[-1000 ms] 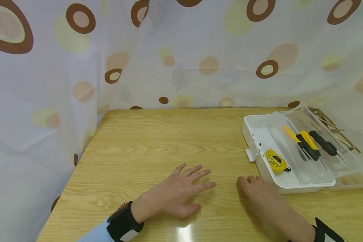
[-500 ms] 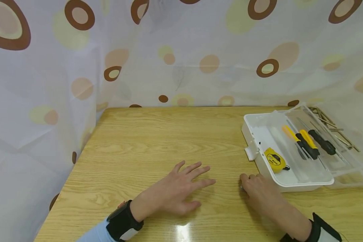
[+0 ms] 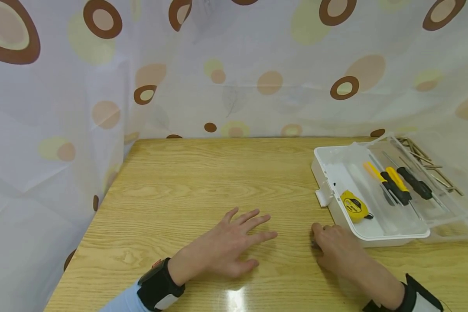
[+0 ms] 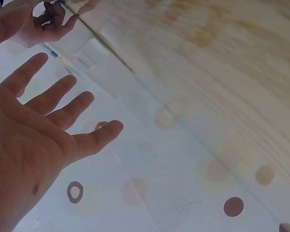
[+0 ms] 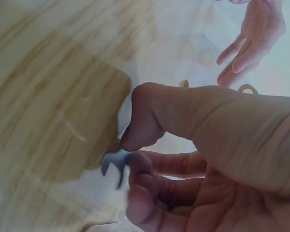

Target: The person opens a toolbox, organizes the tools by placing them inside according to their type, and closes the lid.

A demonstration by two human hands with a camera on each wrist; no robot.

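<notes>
In the right wrist view, my right hand [image 5: 169,188] pinches a small open-end wrench [image 5: 115,160] between thumb and fingers. Its two-pronged metal end sticks out and the rest is hidden in the fingers. From the head view, the right hand [image 3: 337,251] is low over the table, just in front of a white toolbox [image 3: 390,238]. My left hand [image 3: 234,245] has its fingers spread above the wooden table [image 3: 203,173] and holds nothing. The left wrist view shows that palm [image 4: 29,140] bare.
Inside the toolbox are a yellow tape measure [image 3: 354,207] and several screwdrivers [image 3: 398,184] with yellow and black handles. Its clear lid [image 3: 458,216] lies open to the right, with brass-coloured rods [image 3: 423,158] behind it. A patterned curtain [image 3: 238,65] hangs at the back and left.
My right hand has shifted slightly right, and a bit of the wrench's metal now shows at its fingertips. The left hand has stayed in nearly the same place.
</notes>
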